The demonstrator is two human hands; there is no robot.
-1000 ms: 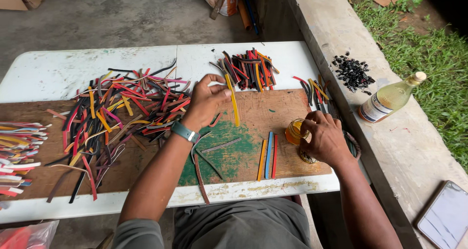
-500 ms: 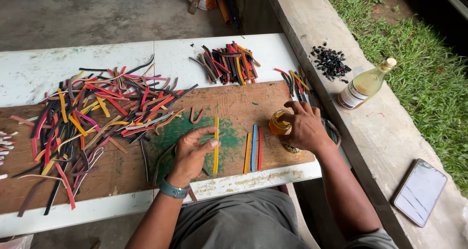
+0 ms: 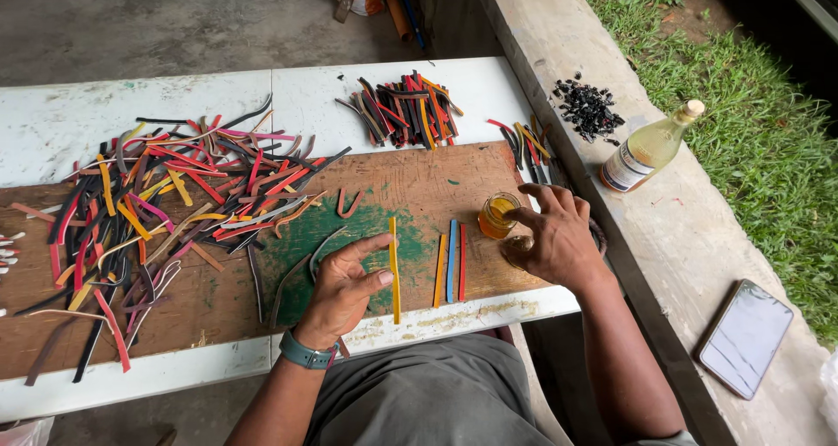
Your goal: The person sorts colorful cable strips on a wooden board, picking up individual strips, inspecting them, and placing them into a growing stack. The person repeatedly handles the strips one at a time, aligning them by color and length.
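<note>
My left hand rests on the green-stained patch of a wooden board, thumb and forefinger against a long yellow strip that lies flat there. Just to the right of it, an orange strip, a blue strip and a red strip lie side by side. My right hand hovers with its fingers spread beside a small glass jar of yellow liquid, fingertips almost touching it. A teal watch is on my left wrist.
A big heap of coloured strips covers the board's left half. A smaller pile and a small bunch lie on the white table. On the concrete ledge are black bits, a bottle and a phone.
My left hand took a yellow strip from the far pile and brought it down next to the three laid strips. My right hand shifted off the jar, which now shows.
</note>
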